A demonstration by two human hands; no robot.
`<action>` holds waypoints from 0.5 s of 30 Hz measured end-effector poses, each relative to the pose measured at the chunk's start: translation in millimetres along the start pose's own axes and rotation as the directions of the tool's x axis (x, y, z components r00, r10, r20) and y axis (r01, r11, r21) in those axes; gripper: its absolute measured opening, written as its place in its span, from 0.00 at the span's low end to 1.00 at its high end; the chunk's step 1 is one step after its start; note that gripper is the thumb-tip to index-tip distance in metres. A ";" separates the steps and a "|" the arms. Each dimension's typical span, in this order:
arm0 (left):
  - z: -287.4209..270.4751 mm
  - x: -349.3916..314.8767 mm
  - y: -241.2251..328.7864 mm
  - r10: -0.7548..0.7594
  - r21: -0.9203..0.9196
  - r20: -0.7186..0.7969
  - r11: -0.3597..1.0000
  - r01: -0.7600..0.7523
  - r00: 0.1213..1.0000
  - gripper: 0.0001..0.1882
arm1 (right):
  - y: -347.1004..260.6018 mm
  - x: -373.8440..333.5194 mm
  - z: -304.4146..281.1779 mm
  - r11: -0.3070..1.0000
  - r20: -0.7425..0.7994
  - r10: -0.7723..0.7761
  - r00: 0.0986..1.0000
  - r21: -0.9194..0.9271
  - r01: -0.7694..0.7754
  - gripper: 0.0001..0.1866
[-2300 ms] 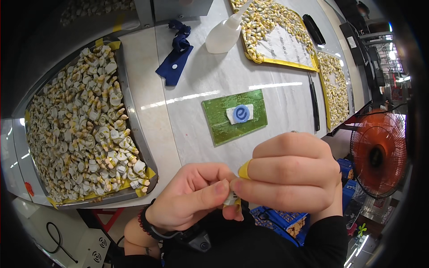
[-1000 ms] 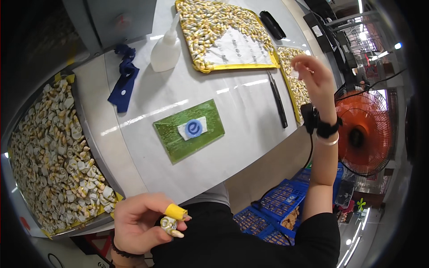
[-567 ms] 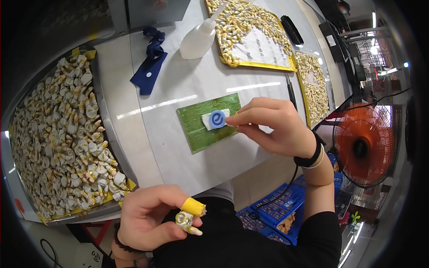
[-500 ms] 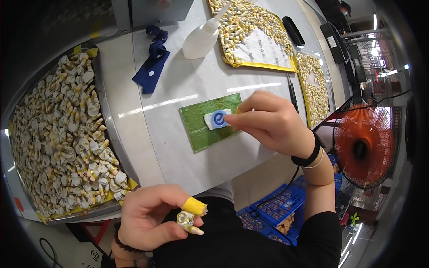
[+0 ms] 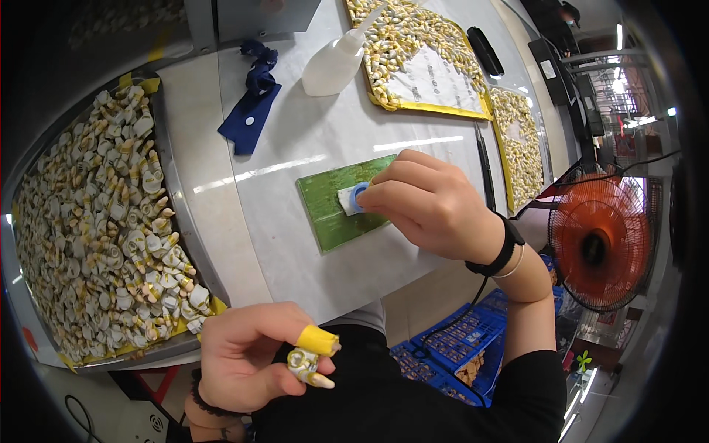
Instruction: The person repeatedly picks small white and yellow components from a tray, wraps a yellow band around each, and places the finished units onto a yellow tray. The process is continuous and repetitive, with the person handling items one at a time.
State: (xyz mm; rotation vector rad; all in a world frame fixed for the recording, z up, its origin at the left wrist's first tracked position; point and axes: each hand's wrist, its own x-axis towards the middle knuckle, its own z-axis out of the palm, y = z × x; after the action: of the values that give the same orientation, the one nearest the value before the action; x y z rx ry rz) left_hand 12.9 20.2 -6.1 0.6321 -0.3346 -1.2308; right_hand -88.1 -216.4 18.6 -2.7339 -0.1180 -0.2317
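In my left hand (image 5: pixel 247 358), thumb and forefinger pinch a small white-and-gold figurine (image 5: pixel 304 363) with a pale pointed end. Yellow tape (image 5: pixel 316 340) wraps that forefinger. My right hand (image 5: pixel 432 199) is closed in a pinch, its fingertips over a small blue round piece (image 5: pixel 358 196), covering its right side. Whether they grip this piece or something tiny at it is hidden. Beneath the blue piece lies a white pad (image 5: pixel 345 201), on a green rectangular board (image 5: pixel 325 221).
Left stands a big tray (image 5: pixel 166 192) heaped with similar figurines. Two yellow-edged trays (image 5: pixel 436 111) (image 5: pixel 508 173) of small pieces lie far right. Behind the board are a squeeze bottle (image 5: pixel 329 70) and a navy cloth strap (image 5: pixel 247 122). A pen-like tool (image 5: pixel 484 162), blue crates (image 5: pixel 458 340) and an orange fan (image 5: pixel 598 244) are rightward.
My right hand has shifted left, its fingertips now covering more of the blue round piece. The left hand keeps the figurine, moved very slightly left.
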 end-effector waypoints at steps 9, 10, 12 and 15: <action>20.9 6.2 -0.7 -0.059 0.101 -0.327 0.990 0.096 0.943 0.26 | -41.5 -5.8 -21.9 0.950 -0.235 0.126 0.964 0.309 -0.048 0.14; 5.8 2.9 -6.4 -0.116 -0.030 -0.149 0.993 0.113 0.982 0.26 | -50.2 -7.7 -18.8 0.943 -0.304 0.136 0.943 0.333 -0.028 0.12; 4.1 8.3 -11.5 -0.144 -0.158 -0.064 0.979 0.132 0.988 0.25 | -64.2 -7.3 -17.3 0.938 -0.375 0.129 0.918 0.345 0.009 0.11; 10.4 12.1 -12.5 -0.170 -0.254 -0.041 0.955 0.155 0.984 0.23 | -73.6 -4.1 -20.2 0.952 -0.388 0.069 0.919 0.301 0.056 0.12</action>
State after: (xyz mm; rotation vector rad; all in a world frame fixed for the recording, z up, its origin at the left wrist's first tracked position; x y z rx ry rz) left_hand 1.3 3.6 -6.7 0.4858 -0.0724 -1.3815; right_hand -103.5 -156.9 63.9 -2.3238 -0.0279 -0.6972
